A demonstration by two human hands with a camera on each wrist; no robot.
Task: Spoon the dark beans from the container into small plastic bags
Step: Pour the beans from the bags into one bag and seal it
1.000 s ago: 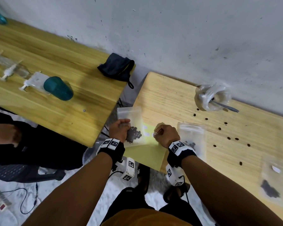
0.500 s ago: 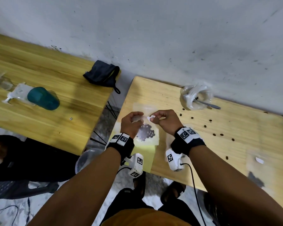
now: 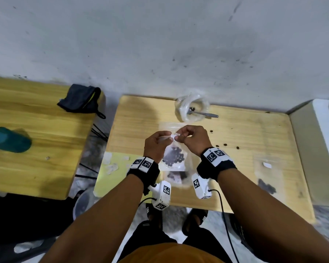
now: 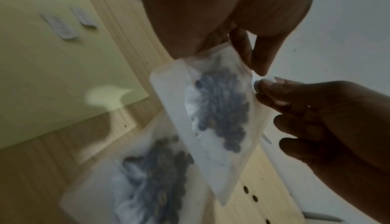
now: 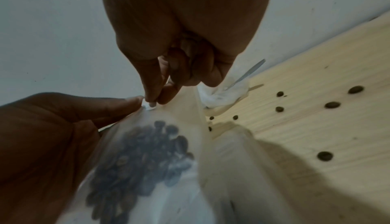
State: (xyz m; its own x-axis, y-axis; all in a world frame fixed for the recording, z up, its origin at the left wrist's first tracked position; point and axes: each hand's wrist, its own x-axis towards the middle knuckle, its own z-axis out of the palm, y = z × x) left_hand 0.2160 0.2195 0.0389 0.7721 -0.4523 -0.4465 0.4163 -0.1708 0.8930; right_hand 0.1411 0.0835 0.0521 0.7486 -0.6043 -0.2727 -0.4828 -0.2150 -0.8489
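Above the table, both hands hold up a small bag with dark beans in it. The left hand pinches the top of the bag on one side. The right hand pinches a tiny white bit at the top of the bag with thumb and finger. The two hands are close together, fingertips almost touching. Under the bag, another bag of beans lies flat on the table. Near the wall sits the container with a spoon in it. Loose beans are spread on the wood to the right. A third bag lies far right. A yellow sheet lies on the left.
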